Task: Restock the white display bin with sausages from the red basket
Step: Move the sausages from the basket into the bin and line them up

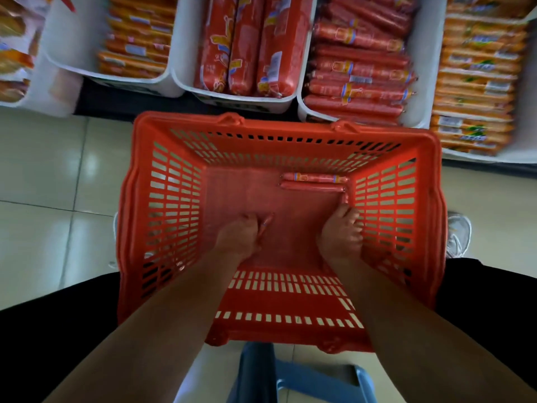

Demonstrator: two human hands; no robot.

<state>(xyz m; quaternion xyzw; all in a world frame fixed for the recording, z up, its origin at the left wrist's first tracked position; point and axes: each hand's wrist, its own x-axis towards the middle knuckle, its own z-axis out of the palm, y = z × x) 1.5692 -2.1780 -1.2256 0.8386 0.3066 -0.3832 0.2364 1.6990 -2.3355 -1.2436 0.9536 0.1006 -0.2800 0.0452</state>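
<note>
The left hand (239, 235) and right hand (340, 232) each grip one slim red sausage (266, 224).

Open-topped red basket (290, 130), walled all round; two sausages (315, 182) in its far-right corner.

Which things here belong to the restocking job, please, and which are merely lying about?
Job:
red basket; sausages in it; white display bin of thin sausages; left hand; right hand.

Lying about:
bin of thick sausages; orange packs; blue stool.
</note>
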